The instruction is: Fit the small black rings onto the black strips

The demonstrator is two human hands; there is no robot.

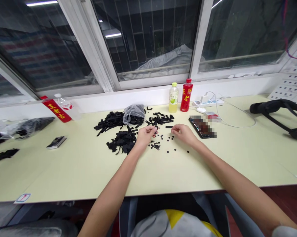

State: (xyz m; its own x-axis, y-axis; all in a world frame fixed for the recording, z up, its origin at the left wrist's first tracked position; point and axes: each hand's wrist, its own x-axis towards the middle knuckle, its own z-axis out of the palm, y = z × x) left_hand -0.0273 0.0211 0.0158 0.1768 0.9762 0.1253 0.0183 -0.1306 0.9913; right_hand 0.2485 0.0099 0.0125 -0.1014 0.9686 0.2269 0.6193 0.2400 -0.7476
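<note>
My left hand [145,136] is pinched around a small black piece [156,128], probably of the same fabric as the strips beside it. My right hand [184,134] is closed with thumb and fingers together, and what lies between them is hidden. Just beyond its fingertips is a black strip [169,126] on the table. Below and between the hands lie several small black rings [155,145], some scattered singly. Left of my left hand are two heaps of black strips, a nearer heap [123,141] and a farther heap [111,121].
A clear plastic bag [134,114] rests by the farther heap. Behind stand a yellow drink bottle [173,98] and a red bottle [186,96]. To the right are a phone [200,127], a power strip [209,103] with a white cable, and a black headset [279,115]. A small box [56,142] lies left.
</note>
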